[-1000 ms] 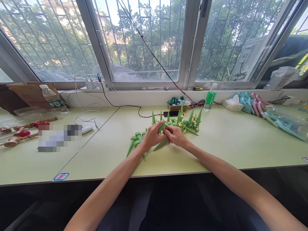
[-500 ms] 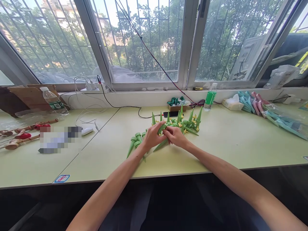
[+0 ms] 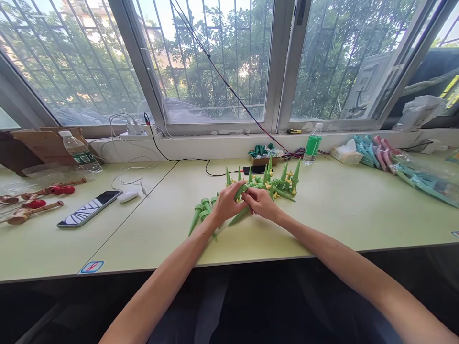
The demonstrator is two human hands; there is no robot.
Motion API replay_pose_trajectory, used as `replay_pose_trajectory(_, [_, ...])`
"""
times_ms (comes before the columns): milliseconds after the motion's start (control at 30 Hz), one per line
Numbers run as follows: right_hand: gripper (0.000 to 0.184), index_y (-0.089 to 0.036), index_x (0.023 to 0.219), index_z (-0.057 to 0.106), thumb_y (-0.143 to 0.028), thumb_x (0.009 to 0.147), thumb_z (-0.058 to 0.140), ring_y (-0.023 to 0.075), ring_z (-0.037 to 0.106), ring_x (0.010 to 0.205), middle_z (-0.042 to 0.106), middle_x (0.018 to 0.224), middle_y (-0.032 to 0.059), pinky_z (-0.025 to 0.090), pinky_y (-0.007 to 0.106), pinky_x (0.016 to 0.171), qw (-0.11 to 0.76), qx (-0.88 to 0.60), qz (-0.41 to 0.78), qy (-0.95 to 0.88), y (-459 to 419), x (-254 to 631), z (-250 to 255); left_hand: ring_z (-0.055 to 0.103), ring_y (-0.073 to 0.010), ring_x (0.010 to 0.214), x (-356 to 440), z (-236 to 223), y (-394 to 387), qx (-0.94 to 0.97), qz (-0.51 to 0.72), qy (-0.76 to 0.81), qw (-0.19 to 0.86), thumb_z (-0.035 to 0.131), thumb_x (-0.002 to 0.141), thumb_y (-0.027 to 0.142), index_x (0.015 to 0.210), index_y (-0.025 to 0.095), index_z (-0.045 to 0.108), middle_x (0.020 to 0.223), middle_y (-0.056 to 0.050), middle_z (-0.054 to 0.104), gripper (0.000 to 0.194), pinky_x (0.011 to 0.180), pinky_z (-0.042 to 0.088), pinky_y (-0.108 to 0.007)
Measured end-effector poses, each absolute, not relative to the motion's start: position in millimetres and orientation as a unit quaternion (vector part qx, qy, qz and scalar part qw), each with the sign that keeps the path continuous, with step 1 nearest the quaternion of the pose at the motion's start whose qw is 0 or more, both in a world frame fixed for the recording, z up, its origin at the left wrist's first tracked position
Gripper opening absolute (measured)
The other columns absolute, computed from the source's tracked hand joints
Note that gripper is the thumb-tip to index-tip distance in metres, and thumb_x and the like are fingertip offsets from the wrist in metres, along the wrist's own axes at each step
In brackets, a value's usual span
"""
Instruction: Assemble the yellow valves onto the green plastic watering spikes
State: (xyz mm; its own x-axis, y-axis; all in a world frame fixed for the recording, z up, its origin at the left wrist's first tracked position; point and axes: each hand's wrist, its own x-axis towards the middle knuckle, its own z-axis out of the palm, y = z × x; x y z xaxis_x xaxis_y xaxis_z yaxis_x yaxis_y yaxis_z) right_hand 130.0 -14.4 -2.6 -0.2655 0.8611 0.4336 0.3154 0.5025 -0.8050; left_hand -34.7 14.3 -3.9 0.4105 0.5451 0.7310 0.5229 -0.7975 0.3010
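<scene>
Left to right along a pale yellow-green table (image 3: 340, 205): first up, wooden toys (image 3: 17, 217) with red balls, then a phone (image 3: 89, 209) lying face up, with a white rounded gadget (image 3: 128, 196) just beside it. All well apart from the real action tbh

Next, a loose bunch of capped green spikes (image 3: 205, 204), lying by the left forearm (image 3: 186, 251) and partly hidden by it

Then the left hand (image 3: 228, 203), curled around a small green piece (image 3: 240, 191). Mostly buried between thumb and fingers, so hard to make out fully. Right up against it, the right hand (image 3: 263, 203), pinched narrow on that same piece from the other side. Can't tell whether anything smaller is tucked between the fingertips. Just below both, a slanted green spike (image 3: 236, 218); can't tell whether part of the held piece or just lying there

Step in hand, at a guess: close two-handed fiddling, maybe fitting or twisting. For the next move, would say a steady left hold plus fine fingertip work on the right, without bumping the neighbours

Past the right hand, a cluster of green spikes with yellow fittings (image 3: 294, 177), some upright, some lying flat. Farther back, a green-labelled bottle (image 3: 313, 145), then a tissue box (image 3: 346, 155)
</scene>
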Motion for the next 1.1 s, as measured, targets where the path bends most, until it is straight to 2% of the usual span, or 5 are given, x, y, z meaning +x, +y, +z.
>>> replay_pose_trajectory(667, [0.029, -0.020, 0.073, 0.056, -0.037, 0.095, 0.049, 0.0139, 0.054, 0.042, 0.052, 0.047, -0.0042, 0.041, 0.025, 0.047, 0.458, -0.399, 0.302, -0.735, -13.5, 130.0, -2.6, 0.051, -0.0094, 0.065, -35.3, -5.5, 15.4, 0.842, 0.438, 0.314, 0.009, 0.064, 0.074, 0.017, 0.122, 0.021, 0.057, 0.092, -0.001, 0.069, 0.049, 0.067, 0.046, -0.022])
replay_pose_trajectory(1100, [0.029, -0.020, 0.074, 0.055, -0.038, 0.096, 0.049, 0.0132, 0.054, 0.040, 0.052, 0.048, -0.0048, 0.041, 0.025, 0.046, 0.460, -0.390, 0.308, -0.736, -11.8, 129.7, -5.7, 0.053, -0.0091, 0.065, -34.4, -3.1, 13.4, 0.840, 0.440, 0.318, 0.010, 0.064, 0.072, 0.016, 0.120, 0.020, 0.059, 0.095, -0.002, 0.071, 0.048, 0.068, 0.047, -0.022])
